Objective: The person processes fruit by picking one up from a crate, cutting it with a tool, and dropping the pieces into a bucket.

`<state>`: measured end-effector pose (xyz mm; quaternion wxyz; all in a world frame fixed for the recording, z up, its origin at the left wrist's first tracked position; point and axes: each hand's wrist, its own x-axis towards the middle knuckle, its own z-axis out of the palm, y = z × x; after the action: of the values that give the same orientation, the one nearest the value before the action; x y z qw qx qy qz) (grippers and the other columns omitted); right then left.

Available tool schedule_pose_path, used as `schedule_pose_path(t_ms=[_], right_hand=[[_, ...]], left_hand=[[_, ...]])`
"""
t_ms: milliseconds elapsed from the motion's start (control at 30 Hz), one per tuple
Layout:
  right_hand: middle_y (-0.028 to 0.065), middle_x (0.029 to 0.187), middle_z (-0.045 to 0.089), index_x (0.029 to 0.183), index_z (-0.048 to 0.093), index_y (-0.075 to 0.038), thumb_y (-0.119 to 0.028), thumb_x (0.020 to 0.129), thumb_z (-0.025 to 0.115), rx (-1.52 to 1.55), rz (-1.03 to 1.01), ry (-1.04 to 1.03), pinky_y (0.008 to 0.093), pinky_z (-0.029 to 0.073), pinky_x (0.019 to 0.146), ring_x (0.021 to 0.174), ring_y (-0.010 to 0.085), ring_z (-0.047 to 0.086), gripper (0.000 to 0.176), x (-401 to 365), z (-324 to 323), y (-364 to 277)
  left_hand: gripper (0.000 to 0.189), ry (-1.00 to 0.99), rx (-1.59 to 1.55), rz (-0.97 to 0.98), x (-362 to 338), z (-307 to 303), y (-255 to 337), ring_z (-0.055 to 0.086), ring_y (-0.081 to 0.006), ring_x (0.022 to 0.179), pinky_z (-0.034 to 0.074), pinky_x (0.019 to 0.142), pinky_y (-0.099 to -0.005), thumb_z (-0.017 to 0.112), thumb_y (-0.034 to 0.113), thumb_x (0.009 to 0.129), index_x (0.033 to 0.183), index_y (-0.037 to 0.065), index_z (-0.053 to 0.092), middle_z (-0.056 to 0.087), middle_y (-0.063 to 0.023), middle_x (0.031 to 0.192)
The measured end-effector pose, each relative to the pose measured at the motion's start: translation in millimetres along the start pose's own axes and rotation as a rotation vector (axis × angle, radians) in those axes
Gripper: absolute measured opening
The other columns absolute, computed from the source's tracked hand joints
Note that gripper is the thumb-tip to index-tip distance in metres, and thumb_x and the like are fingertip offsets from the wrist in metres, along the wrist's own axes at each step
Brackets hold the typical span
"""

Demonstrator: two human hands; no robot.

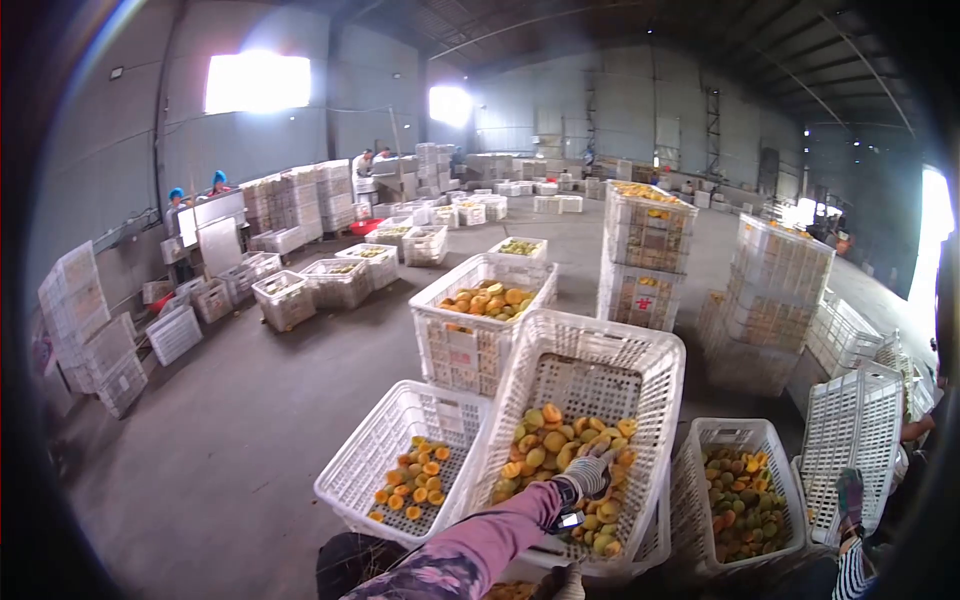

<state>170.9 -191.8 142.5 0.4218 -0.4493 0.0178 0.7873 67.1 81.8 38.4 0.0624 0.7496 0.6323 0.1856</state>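
My left hand (590, 474), in a striped glove, reaches over the whole apricots (540, 455) in a tilted white plastic crate (655, 380). Its fingers curl down among the fruit, and what they hold is hidden. A purple patterned sleeve (480, 545) covers that arm, with a dark band at the wrist. My right hand (566, 582), also gloved, shows only in part at the bottom edge, below the crate's near rim; its fingers are hidden. Left of the tilted crate, a lower white crate (360, 455) contains cut orange apricot halves (413, 480).
Another fruit-filled crate (733, 430) stands at right, beside a co-worker's striped sleeve (853, 572) and an upright crate (850, 440). Ahead are a crate of apricots (460, 340) and tall crate stacks (645, 260). People in blue caps (220, 180) work at far left.
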Motion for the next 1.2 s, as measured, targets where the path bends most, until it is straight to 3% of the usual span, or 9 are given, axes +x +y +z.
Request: schedule_pose_path(t_ms=[133, 667, 733, 800, 867, 933, 1100, 1133, 1200], right_hand=[[-0.0058, 0.044, 0.026, 0.055, 0.035, -0.023, -0.053, 0.084, 0.05, -0.042, -0.002, -0.059, 0.0267, 0.02, 0.034, 0.035, 0.0113, 0.026, 0.045, 14, -7, -5], [0.0023, 0.053, 0.046, 0.082, 0.052, -0.008, -0.039, 0.089, 0.05, -0.093, -0.168, -0.221, 0.0318, 0.037, 0.042, 0.041, 0.0176, 0.041, 0.032, 72, -47, 6], [0.001, 0.048, 0.042, 0.074, 0.049, -0.01, -0.037, 0.089, 0.049, -0.189, -0.223, -0.164, 0.0295, 0.033, 0.038, 0.037, 0.0158, 0.038, 0.031, 62, -35, 7], [0.009, 0.078, 0.061, 0.101, 0.06, -0.001, -0.029, 0.089, 0.052, -0.508, -0.49, -0.188, 0.0255, 0.045, 0.068, 0.073, 0.0214, 0.057, 0.031, 118, -62, 20], [0.0033, 0.071, 0.056, 0.09, 0.058, -0.003, -0.027, 0.089, 0.054, -0.936, -1.12, -0.284, 0.025, 0.043, 0.058, 0.066, 0.0139, 0.051, 0.025, 136, -69, 34], [0.0194, 0.091, 0.063, 0.108, 0.055, 0.002, -0.033, 0.089, 0.049, -0.887, -0.693, -0.354, 0.0394, 0.044, 0.076, 0.084, 0.0365, 0.058, 0.04, 136, -72, 45], [0.0248, 0.093, 0.061, 0.106, 0.056, 0.0, -0.041, 0.088, 0.047, -1.255, -0.758, -0.241, 0.0426, 0.044, 0.076, 0.092, 0.0424, 0.055, 0.045, 93, -63, 53], [0.026, 0.092, 0.06, 0.105, 0.056, 0.0, -0.042, 0.087, 0.048, -1.268, -0.743, -0.216, 0.0429, 0.044, 0.076, 0.093, 0.0432, 0.054, 0.046, 89, -63, 54], [0.0209, 0.092, 0.061, 0.106, 0.056, 0.001, -0.034, 0.089, 0.048, -1.374, -0.725, -0.18, 0.0371, 0.043, 0.076, 0.088, 0.0338, 0.055, 0.039, 70, -56, 51]], left_hand=[[0.066, -0.336, 0.173, -0.124, 17, -44, 33, 0.009, -0.0336, 0.136, 0.018, 0.099, -0.0638, 0.052, 0.028, 0.081, 0.14, 0.022, 0.023, 0.011, -0.0069, 0.148], [0.028, -0.585, -0.011, -0.076, -103, -27, -43, 0.058, -0.0243, 0.089, 0.045, 0.077, -0.0355, 0.052, 0.02, 0.083, 0.109, 0.009, 0.055, 0.059, -0.0108, 0.098], [0.02, -0.328, -1.067, -0.93, -122, -75, -3, 0.053, -0.0171, 0.068, 0.043, 0.065, -0.0296, 0.054, 0.019, 0.084, 0.099, 0.008, 0.058, 0.056, -0.0035, 0.075], [0.021, 0.007, -1.148, -0.353, -160, -37, -14, 0.052, -0.0147, 0.073, 0.045, 0.066, -0.023, 0.057, 0.015, 0.082, 0.101, 0.007, 0.054, 0.054, -0.0043, 0.089], [0.02, 0.036, -1.142, 0.168, -193, -36, -13, 0.057, -0.0149, 0.091, 0.046, 0.081, -0.0271, 0.049, -0.001, 0.086, 0.106, 0.001, 0.046, 0.058, -0.0082, 0.103], [0.018, 0.256, -1.592, -0.216, -235, -57, 37, 0.054, -0.0178, 0.104, 0.044, 0.091, -0.0303, 0.048, 0.004, 0.09, 0.107, 0.002, 0.046, 0.053, -0.0117, 0.115], [0.028, 0.229, -1.842, -0.538, -258, -23, 5, 0.053, -0.0158, 0.104, 0.045, 0.088, -0.0266, 0.046, 0.011, 0.091, 0.116, 0.0, 0.047, 0.053, -0.0109, 0.114], [0.028, 0.225, -1.847, -0.539, -262, -14, 3, 0.053, -0.0158, 0.104, 0.045, 0.088, -0.0266, 0.046, 0.011, 0.091, 0.116, 0.0, 0.047, 0.053, -0.0109, 0.114], [0.036, 0.446, -0.382, -0.107, -272, 5, -3, 0.051, -0.0192, 0.11, 0.041, 0.093, -0.029, 0.048, 0.012, 0.085, 0.119, 0.0, 0.047, 0.052, -0.012, 0.118]])
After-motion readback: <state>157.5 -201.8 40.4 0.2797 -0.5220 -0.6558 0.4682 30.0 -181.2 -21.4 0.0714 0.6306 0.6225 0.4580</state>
